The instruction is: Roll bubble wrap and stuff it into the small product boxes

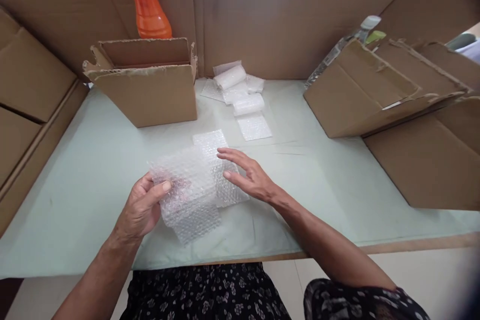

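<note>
1. Pinching the held bubble-wrap sheet [193, 180] by its left edge with my left hand [144, 205]: thumb on top, fingers curled underneath. Edge grip probably chosen to leave most of the sheet free.
2. Held sheet is above the near part of the table, roughly in front of me; its lower portion hangs toward my side. Reddish patch shows through near my thumb; can't tell if that's my fingers or something else.
3. Right hand [249, 177] grips nothing: fingers extended, thumb apart from them. It's over the right side of a flat bubble-wrap piece [208, 140]; contact with it, can't tell. Spread looks suited to steadying or taking a sheet edge.
4. Flat piece lies partly under the held sheet, presumably put close for easy reach.
5. Bubble-wrap rolls [249, 105] sit farther back, bunched near the cardboard backdrop [255, 15], likely to spare the near work area.
6. Left box [161, 100] stands open-topped behind the sheets, orange bottle [152, 12] behind it. Right boxes [375, 90] lean at an angle, clear bottle [369, 22] behind; side placement seems meant to leave my arms room.
7. Pale green cloth [93, 170] covers the table.
</note>
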A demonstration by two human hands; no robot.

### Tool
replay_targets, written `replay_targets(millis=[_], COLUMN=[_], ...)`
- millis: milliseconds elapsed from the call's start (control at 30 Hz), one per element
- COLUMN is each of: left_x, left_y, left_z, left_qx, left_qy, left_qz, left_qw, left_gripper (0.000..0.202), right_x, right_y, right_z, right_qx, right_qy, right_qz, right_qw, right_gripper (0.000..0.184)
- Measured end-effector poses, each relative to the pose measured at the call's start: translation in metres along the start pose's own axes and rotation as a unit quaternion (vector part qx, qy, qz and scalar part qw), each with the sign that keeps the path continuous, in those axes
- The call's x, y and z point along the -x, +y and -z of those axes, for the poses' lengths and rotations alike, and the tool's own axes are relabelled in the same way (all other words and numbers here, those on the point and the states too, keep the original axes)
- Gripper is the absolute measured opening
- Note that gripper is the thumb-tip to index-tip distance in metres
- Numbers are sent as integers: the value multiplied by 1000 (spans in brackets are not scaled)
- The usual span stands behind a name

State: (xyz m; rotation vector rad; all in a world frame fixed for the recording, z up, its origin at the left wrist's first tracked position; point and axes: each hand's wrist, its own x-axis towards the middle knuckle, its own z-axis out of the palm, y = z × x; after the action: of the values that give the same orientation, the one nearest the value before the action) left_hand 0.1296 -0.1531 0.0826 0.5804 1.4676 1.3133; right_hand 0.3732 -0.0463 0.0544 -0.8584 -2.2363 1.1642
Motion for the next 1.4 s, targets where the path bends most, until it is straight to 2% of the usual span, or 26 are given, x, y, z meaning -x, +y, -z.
replay_targets(millis=[100, 167, 267, 333, 400, 533, 633, 700, 767, 800, 900, 1000, 1067, 1133, 1200, 1267, 1300, 1333, 1367, 1400], left_x=[8, 13, 19, 20, 17, -7, -28, -36, -37, -36, -29, -28, -31, -33, -31, -22, -16, -10, -4, 1], left_y=[8, 14, 23, 26, 22, -3, -23, -30, -33, -33, -31, -32, -36, -42, -47, -49, -49, -48, -46, -44], left_z=[-12, -17, -18, -18, -21, -37, -51, -56, -58, -58, -57, -56, -57, -57, -55, -49, -46, -43, -39, -36], left_qx=[10, 20, 16, -28, -119, -299, -422, -501, -539, -540, -493, -439, -471, -522, -531, -496, -474, -453, -436, -417], left_qy=[-4, -5, -1, -5, -40, -107, -86, -68, -65, -67, -72, -84, -93, -87, -56, -36, -55, -107, -183, -266], left_qz=[-14, -19, -45, -83, -110, -138, -149, -154, -167, -178, -217, -237, -219, -213, -260, -349, -387, -407, -400, -364], left_qw=[1000, 1000, 999, 996, 986, 938, 890, 849, 823, 820, 840, 863, 850, 822, 804, 794, 789, 786, 785, 789], left_gripper=[49, 46, 41, 35, 26, 17, 13, 6, 26, 36, 47, 52, 54, 61, 72, 78, 75, 69, 61, 54], right_x=[23, 44, 76, 97, 116, 142, 152, 155, 156, 157, 159, 164, 168, 171, 174, 177, 177, 176, 174, 170], right_y=[-22, -36, -48, -51, -51, -46, -40, -37, -37, -38, -43, -46, -46, -43, -41, -40, -41, -42, -43, -43], right_z=[-6, -22, -44, -50, -48, -43, -46, -50, -51, -51, -48, -47, -48, -50, -51, -50, -48, -46, -44, -41], right_qx=[-159, -225, -296, -318, -303, -190, -154, -139, -113, -100, -79, -77, -82, -97, -116, -138, -159, -190, -232, -282], right_qy=[-100, -137, -102, -65, -24, 72, 101, 89, 70, 68, 98, 126, 124, 112, 100, 88, 79, 67, 53, 40], right_qz=[-61, -102, -158, -192, -230, -288, -303, -290, -261, -244, -199, -183, -203, -238, -268, -281, -284, -285, -283, -278], right_qw=[980, 959, 936, 926, 925, 936, 935, 943, 956, 962, 972, 972, 968, 960, 951, 945, 942, 937, 929, 918], right_gripper=[71, 63, 33, 31, 40, 64, 73, 70, 54, 43, 26, 24, 23, 24, 26, 27, 27, 26, 25, 24])
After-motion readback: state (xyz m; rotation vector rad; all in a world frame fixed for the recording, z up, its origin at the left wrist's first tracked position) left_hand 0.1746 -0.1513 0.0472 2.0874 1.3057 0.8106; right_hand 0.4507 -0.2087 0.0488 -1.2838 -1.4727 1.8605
